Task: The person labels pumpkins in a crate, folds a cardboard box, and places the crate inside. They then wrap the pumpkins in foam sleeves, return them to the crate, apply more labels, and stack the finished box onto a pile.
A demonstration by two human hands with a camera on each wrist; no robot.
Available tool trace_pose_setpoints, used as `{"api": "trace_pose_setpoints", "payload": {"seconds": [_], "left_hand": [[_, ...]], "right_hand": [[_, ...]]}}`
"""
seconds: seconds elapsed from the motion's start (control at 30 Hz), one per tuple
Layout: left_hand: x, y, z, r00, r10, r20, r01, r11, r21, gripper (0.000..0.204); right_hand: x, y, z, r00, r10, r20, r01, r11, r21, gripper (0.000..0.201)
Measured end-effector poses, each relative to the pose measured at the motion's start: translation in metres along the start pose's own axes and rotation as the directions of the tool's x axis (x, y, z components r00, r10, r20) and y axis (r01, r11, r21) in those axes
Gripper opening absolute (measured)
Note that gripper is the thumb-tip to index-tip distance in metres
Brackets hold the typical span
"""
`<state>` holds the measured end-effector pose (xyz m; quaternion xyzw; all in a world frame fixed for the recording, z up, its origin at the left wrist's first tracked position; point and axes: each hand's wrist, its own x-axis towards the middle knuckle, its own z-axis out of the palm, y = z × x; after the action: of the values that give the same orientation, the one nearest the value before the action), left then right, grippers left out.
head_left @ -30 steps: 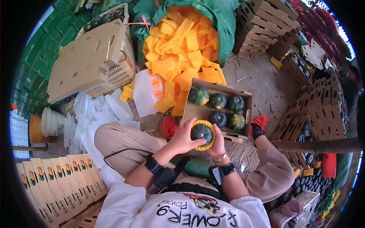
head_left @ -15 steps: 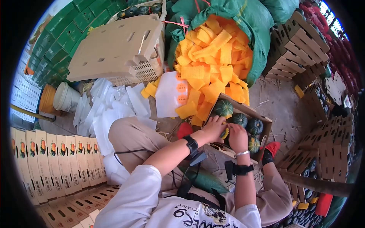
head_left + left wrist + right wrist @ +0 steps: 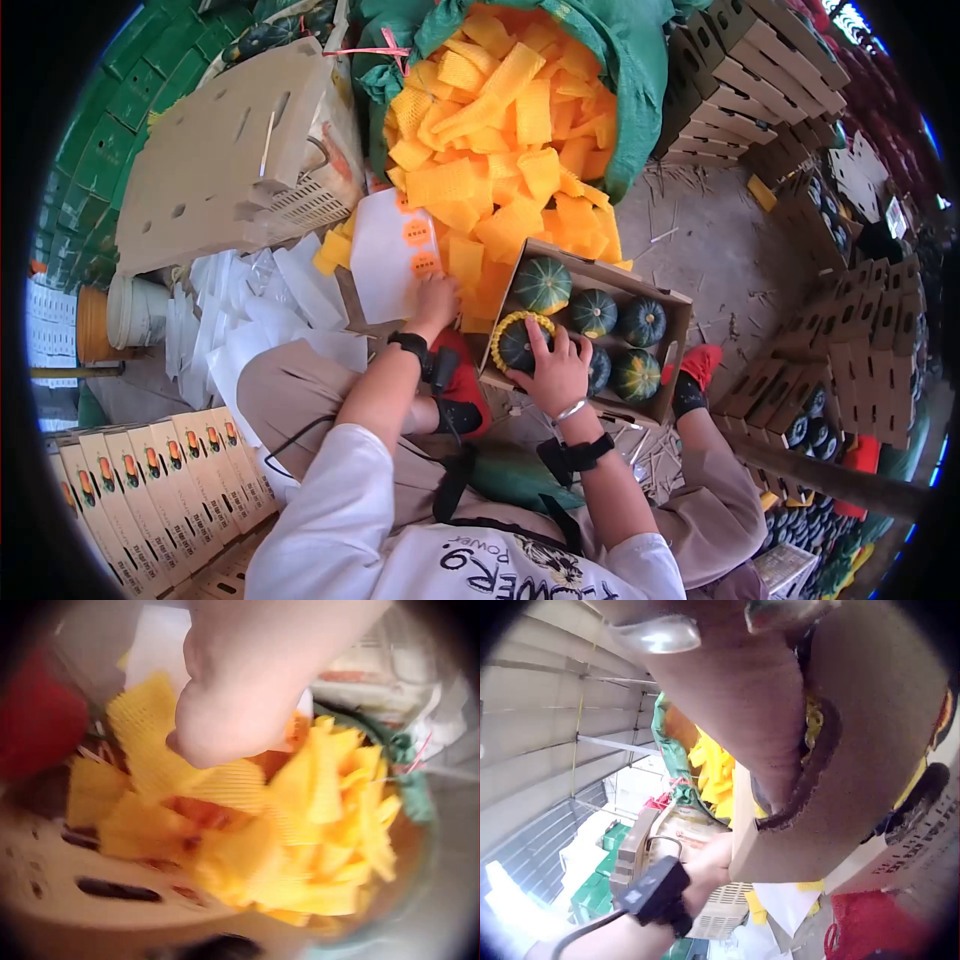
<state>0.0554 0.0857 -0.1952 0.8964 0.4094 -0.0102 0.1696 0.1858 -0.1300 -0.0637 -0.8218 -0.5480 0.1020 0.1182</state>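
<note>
A small dark green pumpkin (image 3: 515, 345) in a yellow foam net (image 3: 497, 350) sits at the near left corner of an open cardboard box (image 3: 680, 335). My right hand (image 3: 562, 378) holds it from above, fingers spread over its top and thumb at its near side. Several bare green pumpkins (image 3: 594, 312) share the box. My left hand (image 3: 437, 302) is over the lower corner of a white sheet with round orange stickers (image 3: 385, 255), beside loose yellow foam nets (image 3: 465, 270). Its fingertips are hidden, and blur in the left wrist view leaves its grip unclear; I cannot tell whether they pinch anything.
A green sack (image 3: 640, 100) spills foam nets behind the box. White sheets (image 3: 290, 290) lie on the left, near a crate topped with flat cardboard (image 3: 215, 150). Stacked cartons stand left (image 3: 165, 490) and right (image 3: 850, 340). A wooden pole (image 3: 830, 475) crosses at right.
The netted pumpkin, earlier between both hands over my lap, has moved into the box. My left hand has left it and moved left to the sticker sheet; the right stays on it.
</note>
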Motion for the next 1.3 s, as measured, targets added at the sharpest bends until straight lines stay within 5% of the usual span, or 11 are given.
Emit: {"api": "trace_pose_setpoints", "payload": {"seconds": [0.17,0.3,0.5,0.63,0.8,0.87,0.9,0.97,1.07,1.27,1.3], "left_hand": [[-0.02,0.044,-0.111,0.999,-0.009,0.053,0.024,0.956,-0.291,0.037],[-0.109,0.129,-0.19,0.873,0.455,0.175,-0.303,0.788,-0.536,0.021],[-0.156,0.142,-0.177,0.865,0.427,0.263,-0.139,0.708,-0.693,0.026],[-0.154,0.13,-0.164,0.726,0.638,0.256,0.004,0.369,-0.929,0.038],[-0.138,0.119,-0.145,0.974,0.211,-0.08,-0.216,0.772,-0.598,0.034],[-0.133,0.109,-0.142,0.931,0.322,0.172,-0.052,0.582,-0.811,0.039],[-0.135,0.112,-0.145,0.754,0.562,0.339,0.379,0.049,-0.924,0.043],[-0.124,0.102,-0.128,0.912,0.309,0.269,0.257,0.08,-0.963,0.038],[-0.099,0.084,-0.11,0.979,-0.201,-0.022,0.09,0.529,-0.844,0.029],[-0.078,0.068,-0.109,0.974,-0.224,-0.045,0.014,0.253,-0.967,0.04],[-0.076,0.073,-0.122,0.982,-0.188,-0.007,0.008,0.078,-0.997,0.045]], "right_hand": [[-0.017,-0.003,-0.029,0.955,0.096,-0.28,0.004,0.942,0.336,0.076],[-0.042,-0.026,-0.052,0.983,0.183,0.005,-0.035,0.164,0.986,0.061],[-0.079,-0.014,-0.066,0.928,-0.34,0.149,0.04,0.491,0.87,0.019],[-0.078,-0.01,-0.085,0.954,0.152,0.26,-0.15,-0.51,0.847,0.011],[-0.064,-0.015,-0.068,0.959,0.16,-0.235,-0.027,0.875,0.483,0.016],[-0.042,-0.014,-0.052,0.941,0.08,-0.327,0.077,0.895,0.439,0.021],[-0.031,-0.007,-0.041,0.965,-0.034,-0.26,0.149,0.888,0.435,0.018],[0.002,0.006,-0.03,0.955,-0.269,-0.127,0.297,0.847,0.441,0.014],[0.063,-0.004,-0.024,0.942,0.084,-0.325,-0.005,0.972,0.235,0.043],[0.085,0.007,-0.002,0.887,0.205,-0.413,-0.003,0.898,0.439,0.065],[0.077,0.007,-0.014,0.916,0.332,-0.225,0.002,0.557,0.831,0.059]]}}
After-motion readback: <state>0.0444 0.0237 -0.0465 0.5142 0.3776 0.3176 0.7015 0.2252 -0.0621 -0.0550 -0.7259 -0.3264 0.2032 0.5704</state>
